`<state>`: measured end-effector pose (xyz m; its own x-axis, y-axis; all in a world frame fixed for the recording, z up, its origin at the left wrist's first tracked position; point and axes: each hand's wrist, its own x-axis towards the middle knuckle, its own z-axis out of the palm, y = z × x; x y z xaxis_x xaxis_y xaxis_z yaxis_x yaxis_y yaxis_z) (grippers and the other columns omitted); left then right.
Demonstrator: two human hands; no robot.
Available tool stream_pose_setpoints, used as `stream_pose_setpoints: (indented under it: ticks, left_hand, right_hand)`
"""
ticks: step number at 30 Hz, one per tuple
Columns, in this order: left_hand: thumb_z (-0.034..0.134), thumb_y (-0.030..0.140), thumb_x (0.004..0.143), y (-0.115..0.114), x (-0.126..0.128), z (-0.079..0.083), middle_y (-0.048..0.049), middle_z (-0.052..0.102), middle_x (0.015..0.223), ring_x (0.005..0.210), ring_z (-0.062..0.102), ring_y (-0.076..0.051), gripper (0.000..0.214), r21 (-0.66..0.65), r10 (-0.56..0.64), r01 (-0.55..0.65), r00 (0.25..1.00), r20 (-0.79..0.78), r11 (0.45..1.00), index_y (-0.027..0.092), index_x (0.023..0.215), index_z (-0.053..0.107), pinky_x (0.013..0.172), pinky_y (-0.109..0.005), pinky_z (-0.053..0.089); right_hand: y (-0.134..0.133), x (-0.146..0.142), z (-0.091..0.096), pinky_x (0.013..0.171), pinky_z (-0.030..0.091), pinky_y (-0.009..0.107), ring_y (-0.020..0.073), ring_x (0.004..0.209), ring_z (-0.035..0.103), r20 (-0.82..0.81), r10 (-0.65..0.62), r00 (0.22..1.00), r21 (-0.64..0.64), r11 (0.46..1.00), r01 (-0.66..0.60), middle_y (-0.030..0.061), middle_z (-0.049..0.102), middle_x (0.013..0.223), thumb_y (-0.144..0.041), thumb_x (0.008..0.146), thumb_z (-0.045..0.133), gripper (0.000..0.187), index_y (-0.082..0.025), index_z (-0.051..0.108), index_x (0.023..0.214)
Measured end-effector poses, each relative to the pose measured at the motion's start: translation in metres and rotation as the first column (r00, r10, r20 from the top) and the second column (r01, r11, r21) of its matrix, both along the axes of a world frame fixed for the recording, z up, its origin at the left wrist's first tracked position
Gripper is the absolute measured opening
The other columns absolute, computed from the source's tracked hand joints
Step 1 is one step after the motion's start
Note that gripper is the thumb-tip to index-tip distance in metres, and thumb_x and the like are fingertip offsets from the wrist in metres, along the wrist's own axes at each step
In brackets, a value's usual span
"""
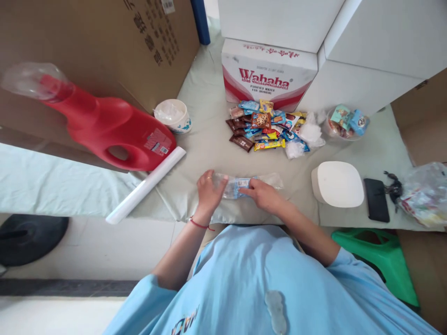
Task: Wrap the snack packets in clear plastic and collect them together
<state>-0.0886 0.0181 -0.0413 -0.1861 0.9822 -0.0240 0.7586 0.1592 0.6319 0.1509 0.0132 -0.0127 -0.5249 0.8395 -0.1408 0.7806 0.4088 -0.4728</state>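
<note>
Clear plastic wrap (275,180) lies flat across the table in front of me, with a blue-and-white packet (242,187) at its middle. My left hand (208,190) grips the wrap's left end, thumb on top and fingers bent around the edge. From the right, my right hand (262,194) holds the packet, its index finger lying over the printed part and the other fingers curled. Whether the packet is inside the plastic or under it, I cannot tell.
Wrapped snacks (267,125) are heaped before a Wahaha carton (268,70). Leftward are a red jug (118,125), a white roll (146,186) and a paper tub (173,116). Rightward stand a snack bowl (345,123), white lidded box (338,184), black phone (376,200) and filled plastic bag (424,195).
</note>
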Motion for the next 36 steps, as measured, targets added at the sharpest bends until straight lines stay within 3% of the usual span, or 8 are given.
stream_pose_setpoints:
  ticks: [6,10,14,21,23,27,32,36]
  left_hand:
    - [0.067,0.034,0.084,-0.01,0.014,0.031,-0.0093,0.072,0.098,0.104,0.069,-0.027,0.014,-0.095,-0.064,0.075,0.991,0.113,0.993,0.022,0.079,0.065,0.098,-0.042,0.053]
    - [0.064,0.04,0.088,-0.024,0.025,0.051,0.0055,0.058,0.062,0.061,0.058,-0.014,0.022,-0.153,-0.012,0.083,0.909,0.416,0.985,0.023,0.077,0.055,0.064,-0.026,0.047]
    - [0.061,0.033,0.09,-0.026,0.059,0.055,0.0006,0.068,0.078,0.071,0.066,-0.015,0.013,-0.084,-0.098,0.172,0.828,0.553,0.982,0.021,0.09,0.063,0.069,-0.027,0.053]
    - [0.047,0.011,0.089,-0.021,0.088,0.036,-0.0155,0.067,0.127,0.122,0.063,-0.025,0.039,0.069,-0.482,0.478,0.858,0.176,0.876,0.012,0.121,0.07,0.109,-0.041,0.051]
    - [0.048,0.009,0.089,-0.024,0.092,0.034,-0.0185,0.064,0.133,0.125,0.059,-0.028,0.042,0.044,-0.54,0.54,0.841,-0.014,0.84,0.009,0.127,0.067,0.111,-0.044,0.05]
    - [0.048,0.013,0.097,-0.031,0.098,0.038,-0.0173,0.065,0.137,0.12,0.058,-0.032,0.04,-0.04,-0.551,0.57,0.772,-0.318,0.821,0.012,0.132,0.067,0.1,-0.048,0.052]
    - [0.053,0.02,0.1,-0.035,0.093,0.04,-0.0159,0.065,0.137,0.125,0.057,-0.035,0.037,-0.021,-0.45,0.49,0.782,-0.432,0.871,0.023,0.133,0.07,0.101,-0.056,0.05]
    - [0.055,0.016,0.098,-0.038,0.089,0.027,-0.0144,0.052,0.157,0.152,0.035,-0.043,0.041,0.049,-0.409,0.472,0.808,-0.425,0.88,0.029,0.133,0.07,0.112,-0.07,0.042]
  right_hand:
    - [-0.002,0.006,-0.003,0.079,0.046,0.03,0.0198,0.092,0.057,-0.078,0.061,0.995,-0.036,0.997,-0.064,0.005,0.064,0.105,-0.036,0.111,0.045,0.032,-0.028,0.074,0.122]
    - [-0.005,0.011,-0.012,0.083,0.048,0.031,0.0197,0.09,0.054,-0.142,0.124,0.982,0.004,0.992,-0.124,0.0054,0.062,0.105,-0.02,0.106,0.046,0.033,-0.028,0.076,0.12]
    - [-0.014,0.015,-0.013,0.091,0.052,0.041,0.0241,0.098,0.057,-0.256,0.14,0.957,0.05,0.99,-0.132,0.0096,0.064,0.11,-0.014,0.099,0.05,0.033,-0.023,0.075,0.117]
    - [-0.037,0.046,-0.011,0.11,0.052,0.047,0.0271,0.13,0.06,-0.486,0.065,0.871,-0.003,0.997,-0.076,0.0123,0.063,0.141,-0.02,0.098,0.054,0.035,-0.024,0.069,0.13]
    - [-0.038,0.053,-0.015,0.103,0.057,0.044,0.0244,0.118,0.067,-0.498,-0.132,0.857,-0.026,0.99,0.137,0.0118,0.066,0.132,-0.025,0.102,0.05,0.031,-0.025,0.07,0.127]
    - [-0.029,0.055,-0.02,0.106,0.053,0.054,0.0336,0.122,0.059,-0.292,-0.543,0.787,0.121,0.796,0.594,0.0187,0.06,0.136,-0.035,0.095,0.064,0.044,-0.02,0.065,0.137]
    - [-0.016,0.06,-0.011,0.108,0.047,0.054,0.0362,0.127,0.052,-0.132,-0.503,0.854,0.185,0.834,0.519,0.017,0.061,0.136,-0.025,0.089,0.068,0.012,-0.021,0.075,0.098]
    - [0.001,0.051,0.007,0.084,0.052,0.036,0.0231,0.089,0.064,-0.233,-0.501,0.833,-0.018,0.859,0.511,0.0077,0.069,0.097,-0.03,0.095,0.062,0.012,-0.021,0.07,0.096]
